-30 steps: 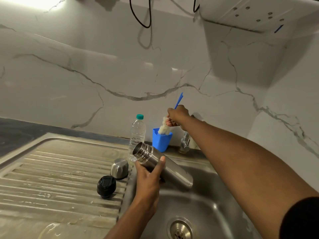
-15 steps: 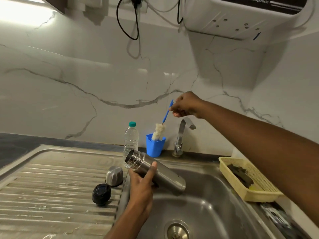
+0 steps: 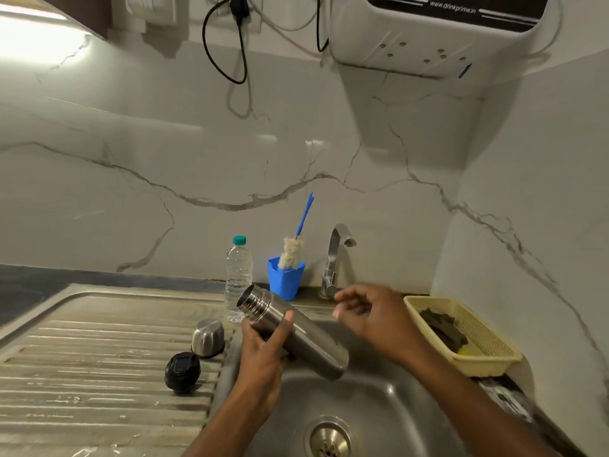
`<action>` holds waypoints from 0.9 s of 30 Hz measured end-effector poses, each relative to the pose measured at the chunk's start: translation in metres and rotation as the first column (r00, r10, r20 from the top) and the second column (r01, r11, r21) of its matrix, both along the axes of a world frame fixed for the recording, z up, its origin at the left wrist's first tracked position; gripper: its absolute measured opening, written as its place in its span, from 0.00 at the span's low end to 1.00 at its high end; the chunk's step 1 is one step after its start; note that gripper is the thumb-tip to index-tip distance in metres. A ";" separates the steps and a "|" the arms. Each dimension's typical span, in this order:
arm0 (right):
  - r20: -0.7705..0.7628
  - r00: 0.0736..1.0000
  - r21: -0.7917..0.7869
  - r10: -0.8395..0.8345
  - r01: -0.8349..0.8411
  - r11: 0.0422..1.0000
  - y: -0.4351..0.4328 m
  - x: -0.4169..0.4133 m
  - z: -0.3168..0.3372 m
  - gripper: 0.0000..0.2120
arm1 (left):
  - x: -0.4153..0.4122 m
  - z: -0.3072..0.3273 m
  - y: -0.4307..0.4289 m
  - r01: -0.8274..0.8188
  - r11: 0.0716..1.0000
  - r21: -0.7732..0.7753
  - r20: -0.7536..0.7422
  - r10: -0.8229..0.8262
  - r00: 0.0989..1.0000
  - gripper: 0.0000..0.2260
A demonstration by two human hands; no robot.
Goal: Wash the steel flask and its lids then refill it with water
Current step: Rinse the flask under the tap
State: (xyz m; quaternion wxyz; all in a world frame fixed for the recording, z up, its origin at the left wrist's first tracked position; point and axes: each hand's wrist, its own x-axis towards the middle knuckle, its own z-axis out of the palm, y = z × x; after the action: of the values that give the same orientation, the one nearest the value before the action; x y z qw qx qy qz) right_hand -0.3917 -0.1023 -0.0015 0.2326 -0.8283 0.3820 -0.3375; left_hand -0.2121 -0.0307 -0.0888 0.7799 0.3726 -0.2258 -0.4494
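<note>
From my feed, my left hand (image 3: 263, 354) grips the flask (image 3: 298, 336) around its middle, thumb laid over the top of the barrel and the other fingers wrapped beneath it, out of sight. The flask hangs over the left edge of the sink (image 3: 362, 400), tilted, its open threaded mouth pointing up and left and its base dipping down over the basin. It has no lid on.

My right hand (image 3: 372, 315) hovers above the sink just right of the flask, apart from it. It is blurred, but its fingers (image 3: 349, 298) look loosely curled and hold nothing.

On the draining board (image 3: 99, 351) left of the sink, the steel lid (image 3: 208, 338) stands mouth down close to the sink's edge, and the black lid (image 3: 182, 371) lies just in front of it, nearer me.

Behind the sink, from left to right, stand a water bottle (image 3: 238, 275) with a green cap, a blue cup (image 3: 285, 282) holding a brush (image 3: 290, 255) with its blue handle leaning up to the right, and the tap (image 3: 334, 258). No water is running from it. A yellow basket (image 3: 487, 364) with something dark inside sits on the desk right of the sink. The drain (image 3: 329, 440) shows at the bottom of the basin.
</note>
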 end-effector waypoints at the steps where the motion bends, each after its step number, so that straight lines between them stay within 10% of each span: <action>1: -0.021 1.000 0.021 -0.003 0.003 1.000 0.003 -0.001 -0.017 0.17 | -0.001 0.000 0.001 0.008 1.000 0.004 0.014 -0.008 1.000 0.34; 7: 0.012 0.993 0.225 0.119 -0.118 0.967 0.003 0.009 -0.075 0.47 | -0.012 0.000 0.006 0.094 0.995 0.040 0.217 -0.100 0.971 0.22; 18: 0.228 0.970 0.331 0.087 -0.161 0.930 -0.026 -0.002 -0.104 0.30 | -0.011 -0.002 -0.017 0.047 0.984 0.173 0.545 -0.135 0.828 0.21; 27: 0.305 0.923 0.448 -0.234 0.078 0.891 -0.064 -0.008 -0.135 0.31 | -0.001 0.021 -0.156 -0.235 0.955 0.183 0.892 -0.061 0.448 0.16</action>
State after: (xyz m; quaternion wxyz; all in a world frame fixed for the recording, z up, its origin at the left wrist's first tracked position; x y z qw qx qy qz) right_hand -0.4001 -0.1666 -0.1370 0.4441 -0.6494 0.4653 -0.4056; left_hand -0.2136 -0.1871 -0.0677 0.5069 0.6697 -0.5142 -0.1738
